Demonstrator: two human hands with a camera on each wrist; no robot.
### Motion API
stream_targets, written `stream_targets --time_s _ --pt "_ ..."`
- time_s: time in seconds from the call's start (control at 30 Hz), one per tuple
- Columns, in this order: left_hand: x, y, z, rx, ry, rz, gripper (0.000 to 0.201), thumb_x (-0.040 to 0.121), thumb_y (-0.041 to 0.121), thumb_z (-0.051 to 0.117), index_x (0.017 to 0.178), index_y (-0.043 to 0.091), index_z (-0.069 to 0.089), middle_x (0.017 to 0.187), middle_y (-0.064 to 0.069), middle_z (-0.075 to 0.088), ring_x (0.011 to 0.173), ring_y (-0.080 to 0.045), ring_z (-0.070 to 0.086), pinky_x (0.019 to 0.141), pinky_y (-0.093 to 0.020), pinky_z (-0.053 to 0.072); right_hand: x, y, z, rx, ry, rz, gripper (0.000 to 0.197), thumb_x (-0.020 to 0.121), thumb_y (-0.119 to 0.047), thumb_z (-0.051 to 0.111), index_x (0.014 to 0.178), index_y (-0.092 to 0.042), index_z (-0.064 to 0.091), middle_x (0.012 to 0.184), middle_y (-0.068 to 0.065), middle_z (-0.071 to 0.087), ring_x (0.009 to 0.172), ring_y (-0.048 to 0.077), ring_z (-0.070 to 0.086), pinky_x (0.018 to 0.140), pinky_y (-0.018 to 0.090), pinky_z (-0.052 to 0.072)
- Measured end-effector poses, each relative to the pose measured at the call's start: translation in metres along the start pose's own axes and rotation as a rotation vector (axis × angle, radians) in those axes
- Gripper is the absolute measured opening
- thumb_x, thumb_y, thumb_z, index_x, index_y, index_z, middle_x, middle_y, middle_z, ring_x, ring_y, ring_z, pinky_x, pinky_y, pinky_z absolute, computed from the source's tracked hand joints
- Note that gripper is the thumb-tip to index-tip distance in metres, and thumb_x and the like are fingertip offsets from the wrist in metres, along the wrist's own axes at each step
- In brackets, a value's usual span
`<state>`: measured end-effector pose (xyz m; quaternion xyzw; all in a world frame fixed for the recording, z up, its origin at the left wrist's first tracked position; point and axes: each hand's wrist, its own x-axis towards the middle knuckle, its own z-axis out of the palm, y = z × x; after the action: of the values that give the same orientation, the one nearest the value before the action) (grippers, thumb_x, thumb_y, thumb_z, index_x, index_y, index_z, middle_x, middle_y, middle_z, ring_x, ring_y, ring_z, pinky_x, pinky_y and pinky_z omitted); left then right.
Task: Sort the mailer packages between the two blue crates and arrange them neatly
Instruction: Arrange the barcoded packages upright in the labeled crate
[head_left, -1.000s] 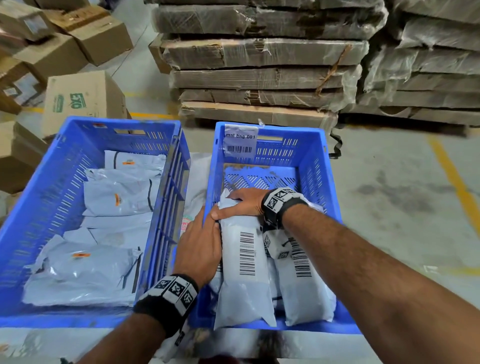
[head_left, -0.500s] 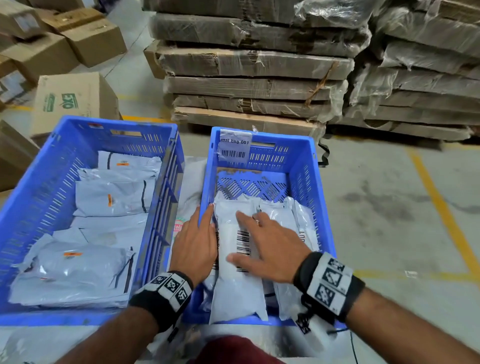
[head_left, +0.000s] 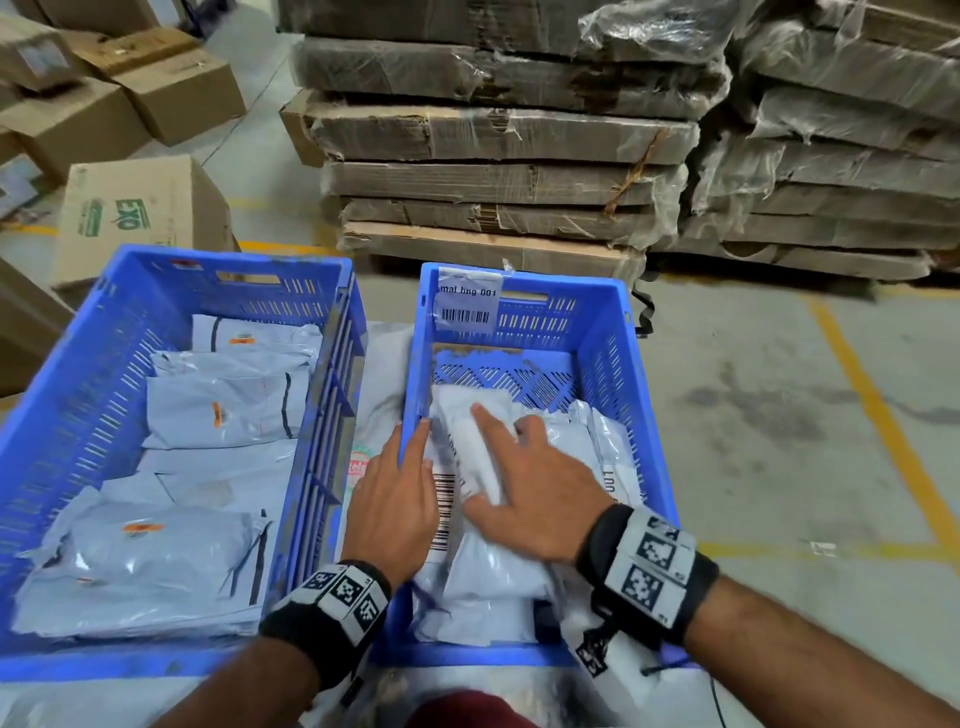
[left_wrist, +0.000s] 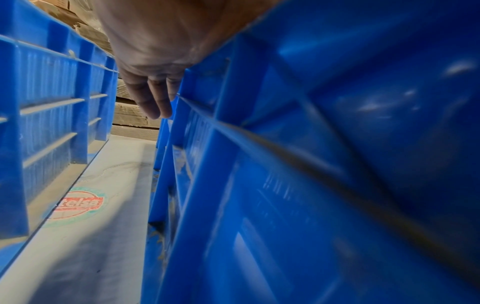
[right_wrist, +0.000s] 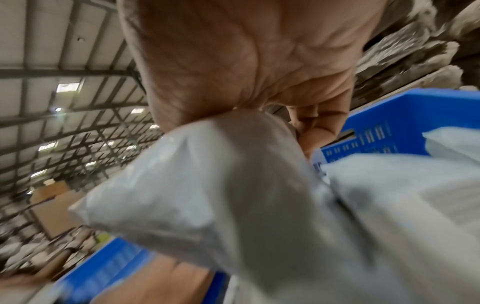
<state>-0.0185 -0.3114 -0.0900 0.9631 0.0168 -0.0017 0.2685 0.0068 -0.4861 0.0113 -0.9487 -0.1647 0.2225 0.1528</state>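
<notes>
Two blue crates stand side by side. The left crate (head_left: 223, 291) holds several grey mailers (head_left: 223, 410) lying flat. In the right crate (head_left: 571, 291) white mailers lie lengthwise, one showing a barcode (head_left: 444, 514). My left hand (head_left: 397, 499) rests on that crate's left rim; its straight fingers (left_wrist: 153, 98) hang outside the wall (left_wrist: 311, 185). My right hand (head_left: 540, 499) lies with spread fingers on a blurred white mailer (head_left: 483, 467). In the right wrist view my palm (right_wrist: 246, 61) presses on the grey mailer (right_wrist: 221, 195).
A barcode label (head_left: 467, 306) hangs on the right crate's far wall. Between the crates shows a white surface with a red sticker (left_wrist: 78, 205). Cardboard boxes (head_left: 140, 218) stand at back left. Wrapped stacks of flat cardboard (head_left: 493, 182) fill the back. Yellow lines (head_left: 883, 426) cross the floor.
My right hand came back from the far end of the mailers and now lies across their middle, fingers pointing away. My left hand stayed on the crate rim.
</notes>
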Motion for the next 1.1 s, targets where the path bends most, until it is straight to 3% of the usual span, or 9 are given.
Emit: stream_targets --time_s 0.17,0.33,0.47,0.63,0.77,0.87,1.0,1.1 --pt "-0.004 0.001 -0.002 0.007 -0.015 -0.013 0.055 0.104 0.036 0.022 0.158 0.025 0.027 0.149 -0.004 0.046 0.111 -0.022 0.055 0.091 -0.036 0.046 0.053 0.009 -0.052 0.075 0.217 0.09 0.088 0.083 -0.064 0.051 0.156 -0.036 0.009 0.138 0.013 0.03 0.107 0.037 0.059 0.092 0.041 0.048" --pt "-0.003 0.0 0.0 -0.03 -0.021 -0.024 0.057 0.102 0.037 0.017 0.159 0.029 0.024 0.156 0.001 0.04 0.119 -0.018 0.054 0.097 -0.034 0.045 0.143 0.024 -0.05 0.167 0.033 0.181 0.087 0.082 -0.057 0.064 0.153 -0.027 0.023 0.144 0.015 0.037 0.119 0.037 0.056 0.101 0.045 0.048" --pt "-0.002 -0.005 0.005 -0.049 -0.016 -0.009 0.056 0.103 0.035 0.023 0.159 0.032 0.024 0.159 -0.001 0.037 0.131 -0.021 0.05 0.1 -0.037 0.046 0.193 0.031 -0.025 0.041 -0.061 0.226 0.08 0.08 -0.055 0.066 0.145 -0.023 0.033 0.14 0.017 0.041 0.12 0.039 0.054 0.1 0.048 0.048" --pt "0.004 -0.009 0.01 -0.043 -0.046 -0.027 0.055 0.102 0.03 0.03 0.156 0.023 0.036 0.143 -0.013 0.055 0.105 -0.03 0.066 0.075 -0.041 0.059 0.231 0.039 -0.011 0.041 -0.039 0.293 0.068 0.09 -0.037 0.065 0.142 -0.01 0.029 0.144 0.02 0.031 0.128 0.04 0.046 0.098 0.044 0.044" --pt "0.008 -0.014 0.014 -0.057 -0.009 -0.02 0.056 0.096 0.032 0.037 0.151 0.023 0.04 0.143 -0.015 0.057 0.095 -0.028 0.072 0.07 -0.037 0.061 0.256 0.036 0.014 0.015 -0.05 0.283 0.064 0.091 -0.035 0.064 0.136 -0.008 0.028 0.143 0.026 0.025 0.121 0.042 0.051 0.091 0.043 0.046" --pt "0.009 -0.011 0.009 -0.099 0.012 0.013 0.055 0.093 0.031 0.041 0.148 0.023 0.045 0.145 -0.011 0.055 0.094 -0.021 0.07 0.075 -0.027 0.056 0.268 0.038 0.028 -0.006 -0.105 0.304 0.069 0.088 -0.041 0.068 0.135 -0.01 0.028 0.14 0.023 0.026 0.114 0.042 0.057 0.081 0.041 0.045" --pt "0.01 -0.008 0.008 -0.121 0.033 0.03 0.051 0.098 0.031 0.039 0.147 0.02 0.05 0.148 -0.011 0.052 0.101 -0.021 0.066 0.082 -0.021 0.047 0.266 0.047 0.005 -0.01 -0.229 0.21 0.087 0.078 -0.063 0.071 0.14 -0.013 0.035 0.131 0.015 0.041 0.117 0.032 0.051 0.085 0.036 0.043" --pt "0.011 -0.005 0.006 -0.125 0.013 0.006 0.05 0.098 0.03 0.04 0.144 0.018 0.056 0.147 -0.011 0.054 0.102 -0.02 0.066 0.081 -0.016 0.04 0.264 0.061 -0.018 0.111 -0.442 0.173 0.111 0.065 -0.061 0.082 0.154 -0.028 0.025 0.142 0.006 0.05 0.113 0.023 0.054 0.09 0.031 0.048"
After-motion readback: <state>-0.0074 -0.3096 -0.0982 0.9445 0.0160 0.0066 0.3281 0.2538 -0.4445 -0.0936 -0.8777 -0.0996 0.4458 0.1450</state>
